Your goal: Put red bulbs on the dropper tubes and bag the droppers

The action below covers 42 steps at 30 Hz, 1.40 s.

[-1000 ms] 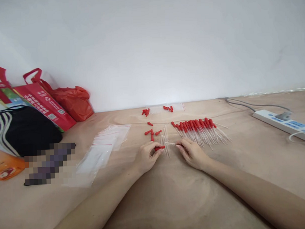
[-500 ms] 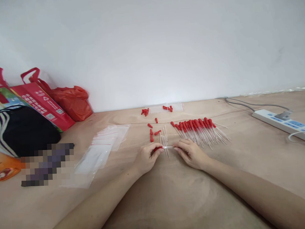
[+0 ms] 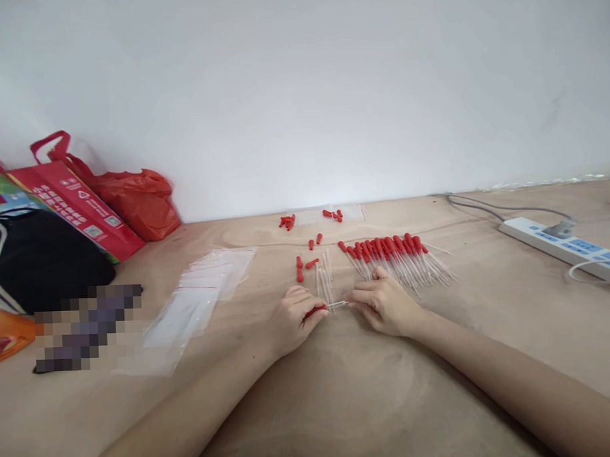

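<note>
Between its thumb and fingers, my left hand (image 3: 295, 319) pinches a red rubber dropper bulb (image 3: 315, 311). A thin clear dropper tube (image 3: 338, 304) runs sideways from that bulb to my right hand (image 3: 385, 304), whose fingertips grip its other end. How far the tube sits inside the bulb is hidden by my fingers. Several loose tubes (image 3: 325, 281) lie just beyond my hands. Past them are a few loose red bulbs (image 3: 300, 274). Beyond my right hand, assembled droppers with red bulbs (image 3: 386, 248) lie side by side in a row.
Clear zip bags (image 3: 192, 306) lie fanned out at left. More red bulbs (image 3: 287, 222) rest by a plastic bag (image 3: 352, 212) near the wall. A power strip (image 3: 566, 243) with cables is at right. Shopping bags (image 3: 79, 206) and a black bag (image 3: 50, 261) stand far left.
Both hands have come slightly nearer me, keeping hold of the bulb and tube. Two loose bulbs farther back now lie closer together. The view has shifted slightly.
</note>
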Motion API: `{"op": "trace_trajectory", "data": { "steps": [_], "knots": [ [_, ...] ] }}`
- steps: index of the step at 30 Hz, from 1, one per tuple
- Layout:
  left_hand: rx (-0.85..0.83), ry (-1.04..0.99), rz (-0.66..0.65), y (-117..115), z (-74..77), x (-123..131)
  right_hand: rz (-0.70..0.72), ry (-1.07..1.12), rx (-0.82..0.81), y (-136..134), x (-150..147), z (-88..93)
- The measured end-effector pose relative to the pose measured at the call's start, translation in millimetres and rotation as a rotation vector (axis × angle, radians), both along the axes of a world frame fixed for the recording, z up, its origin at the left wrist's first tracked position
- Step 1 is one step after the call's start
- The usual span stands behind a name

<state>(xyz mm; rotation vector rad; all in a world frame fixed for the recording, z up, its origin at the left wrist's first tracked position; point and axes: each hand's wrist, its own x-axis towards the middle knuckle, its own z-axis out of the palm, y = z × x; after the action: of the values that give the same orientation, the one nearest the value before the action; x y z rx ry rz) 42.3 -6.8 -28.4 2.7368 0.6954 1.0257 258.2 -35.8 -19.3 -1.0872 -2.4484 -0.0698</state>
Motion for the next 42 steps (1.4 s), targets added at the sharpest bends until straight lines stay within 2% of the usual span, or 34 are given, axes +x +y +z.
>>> {"op": "trace_trajectory", "data": {
  "steps": [15, 24, 26, 28, 31, 33, 35, 38, 42],
  "knots": [
    [-0.003, 0.037, -0.056, -2.6, -2.5, 1.7, 0.035, 0.032, -0.066, -3.7, -11.2, -9.2],
    [-0.038, 0.020, 0.007, 1.9, 4.3, 1.9, -0.041, -0.028, -0.027, -3.9, -12.5, 0.4],
    [-0.023, 0.000, 0.076, 6.7, 7.1, 0.1, -0.073, -0.036, -0.024, -2.2, -10.2, 0.1],
    [-0.017, -0.045, 0.212, 14.6, 8.6, -3.3, -0.145, 0.005, -0.065, 2.5, -7.5, -2.3],
    [-0.096, -0.147, 0.488, 30.2, 5.9, -9.7, -0.357, 0.120, -0.145, 15.0, -5.8, -6.3],
    [-0.184, -0.167, 0.625, 40.0, 1.2, -13.4, -0.509, 0.141, -0.168, 24.9, -8.3, -6.7],
    [-0.226, -0.153, 0.680, 48.1, -3.5, -16.2, -0.625, 0.091, -0.178, 33.8, -13.4, -4.6],
    [-0.232, -0.125, 0.711, 60.4, -4.2, -17.3, -0.711, -0.001, -0.192, 42.7, -22.0, 0.2],
    [-0.231, -0.046, 0.732, 89.8, 9.6, -5.6, -0.722, -0.058, -0.230, 46.8, -26.7, 2.3]
  ]
}}
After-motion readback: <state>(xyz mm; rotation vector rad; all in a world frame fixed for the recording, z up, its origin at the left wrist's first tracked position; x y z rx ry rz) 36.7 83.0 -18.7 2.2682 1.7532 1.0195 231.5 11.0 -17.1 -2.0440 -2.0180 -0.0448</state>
